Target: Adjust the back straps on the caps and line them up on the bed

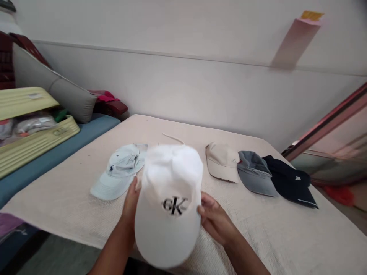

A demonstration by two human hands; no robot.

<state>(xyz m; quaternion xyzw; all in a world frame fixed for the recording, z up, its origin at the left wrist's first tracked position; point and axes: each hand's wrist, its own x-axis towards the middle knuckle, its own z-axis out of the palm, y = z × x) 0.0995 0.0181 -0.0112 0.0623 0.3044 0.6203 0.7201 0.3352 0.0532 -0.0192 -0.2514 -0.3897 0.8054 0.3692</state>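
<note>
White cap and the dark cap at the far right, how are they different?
The white cap is bright white; the dark cap looks nearly black. The white cap is held up, while the dark cap lies on the pale cloth. The white cap has big dark letters; the dark cap has a small white mark. Both have brims.

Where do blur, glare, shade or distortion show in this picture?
Head view: the white fabric cap has a washed-out crown, a greyer, shaded brim and smeared black lettering; also head view: the long reddish frame at right leans steeply, perhaps lens distortion.
</note>
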